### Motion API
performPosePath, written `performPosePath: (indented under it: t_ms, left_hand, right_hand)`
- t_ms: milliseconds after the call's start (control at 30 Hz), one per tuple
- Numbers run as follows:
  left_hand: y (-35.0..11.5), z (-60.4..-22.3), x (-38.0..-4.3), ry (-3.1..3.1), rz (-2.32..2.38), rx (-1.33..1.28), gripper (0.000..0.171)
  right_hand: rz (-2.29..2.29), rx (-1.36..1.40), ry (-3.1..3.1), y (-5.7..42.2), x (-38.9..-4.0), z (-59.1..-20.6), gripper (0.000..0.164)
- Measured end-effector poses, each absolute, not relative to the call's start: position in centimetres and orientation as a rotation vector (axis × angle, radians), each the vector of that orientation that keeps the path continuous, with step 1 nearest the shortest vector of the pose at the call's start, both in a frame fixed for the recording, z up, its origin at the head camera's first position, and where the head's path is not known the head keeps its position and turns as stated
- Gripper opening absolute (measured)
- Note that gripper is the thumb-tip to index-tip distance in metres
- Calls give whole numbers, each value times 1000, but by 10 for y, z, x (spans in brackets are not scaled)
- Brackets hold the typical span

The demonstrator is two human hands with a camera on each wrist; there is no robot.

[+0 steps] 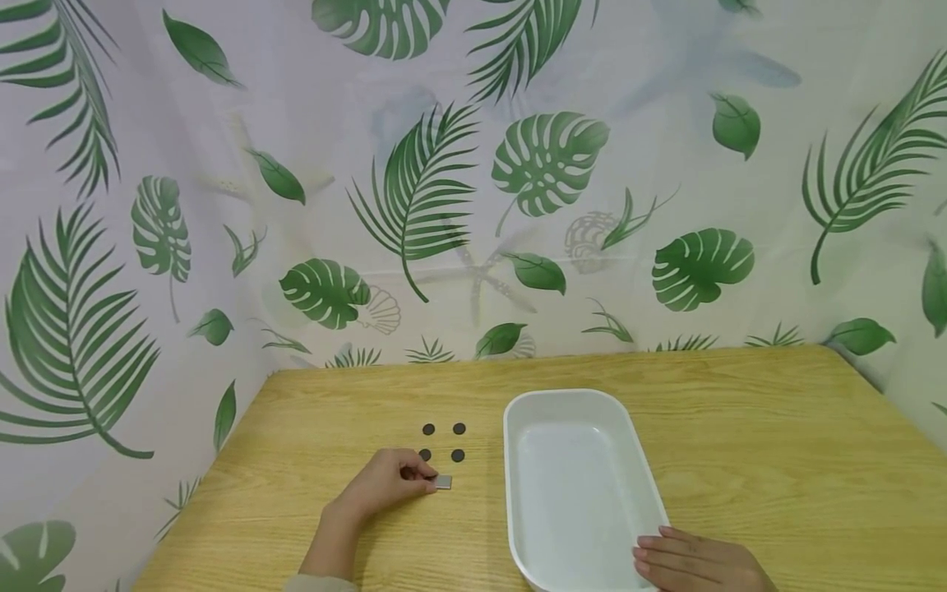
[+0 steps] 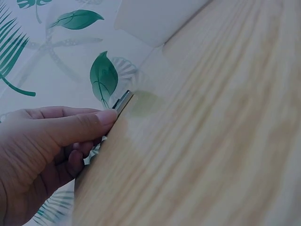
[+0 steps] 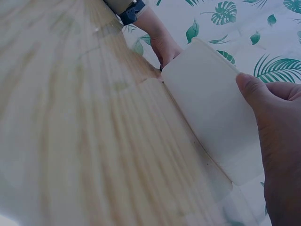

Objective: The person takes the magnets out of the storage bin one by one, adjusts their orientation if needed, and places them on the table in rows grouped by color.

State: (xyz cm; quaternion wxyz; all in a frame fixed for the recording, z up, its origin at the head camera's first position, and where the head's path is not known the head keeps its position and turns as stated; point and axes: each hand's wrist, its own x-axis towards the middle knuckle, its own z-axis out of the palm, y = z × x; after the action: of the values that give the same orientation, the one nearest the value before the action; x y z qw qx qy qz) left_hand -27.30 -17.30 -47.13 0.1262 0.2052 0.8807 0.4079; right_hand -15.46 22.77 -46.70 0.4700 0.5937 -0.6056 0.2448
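My left hand [image 1: 385, 483] pinches a small grey rectangular piece [image 1: 443, 483] between thumb and fingertips, just at the tabletop. In the left wrist view, the thin metallic edge of the piece [image 2: 124, 100] sticks out past the thumb. Several small black discs [image 1: 459, 429] lie in two rows just beyond that hand, one partly covered by its fingers. To their right stands a white rectangular tub [image 1: 510, 477], with nothing visible inside. My right hand [image 1: 699, 561] holds its near right rim, fingers over the edge; the right wrist view shows the thumb [image 3: 251, 87] at the rim.
Both hands work over a light wood-grain table [image 1: 777, 460]. A white cloth printed with green leaves [image 1: 547, 271] hangs behind the table and along its left side. In the right wrist view a dark band [image 3: 132, 12] circles the left wrist.
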Motion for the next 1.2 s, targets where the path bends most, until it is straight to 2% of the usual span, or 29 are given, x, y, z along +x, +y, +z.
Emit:
performPosePath:
  t_ms: [233,467,600,667,800,933,1100,1200]
  left_hand:
    - [-176,-475,-274,2554,1208,605,14]
    - [-175,-470,-274,2559,1166,660,29]
    - [-171,-462,-272,2598,1095,693,31]
    - [-170,-457,-271,2605,1076,743,30]
    - [-165,-444,-268,2565,1079,845,30]
    - [-155,-429,-262,2507,1064,899,36]
    - [-145,-411,-254,2491,1086,1029,37]
    - [-142,-401,-250,2507,1131,1133,34]
  right_hand:
    - [621,1459,-1484,228,-155,-470,30]
    - [651,1459,-1474,219,-153,-453,28]
    - [660,1459,-1479,219,-153,-454,28]
    - [645,1486,-1474,222,-155,-458,31]
    - [354,1521,-1594,233,-164,-464,46]
    - [154,1509,-1761,244,-167,-465,56]
    - [301,1297,-1834,243,-162,-465,66]
    - [476,1138,-1858,238,-156,-465,65]
